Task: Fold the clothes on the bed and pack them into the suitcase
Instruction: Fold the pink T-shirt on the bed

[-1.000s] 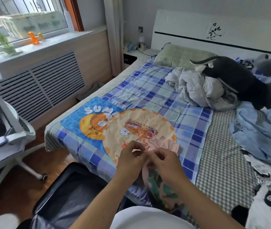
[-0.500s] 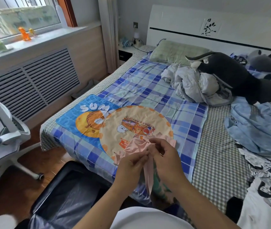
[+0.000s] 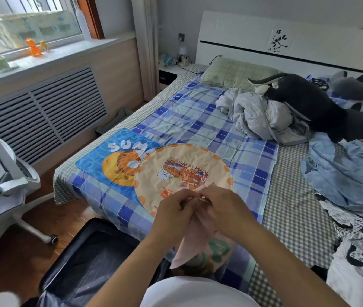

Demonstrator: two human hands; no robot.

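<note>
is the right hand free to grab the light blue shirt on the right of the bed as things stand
Probably not yet. The right hand is pinching the pink garment together with the left hand, so it would have to let go first. The path to the light blue shirt across the bed looks unobstructed.

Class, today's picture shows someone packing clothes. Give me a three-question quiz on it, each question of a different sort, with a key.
1. True or false: both hands hold the pink garment.
2. Where is the suitcase? A on the bed; B on the floor by the bed's foot; C on the chair.
3. Fill in: the black plush toy lies near the ____ of the bed.

Key: 1 true, left hand and right hand pinch it; 2 B; 3 head.
</note>
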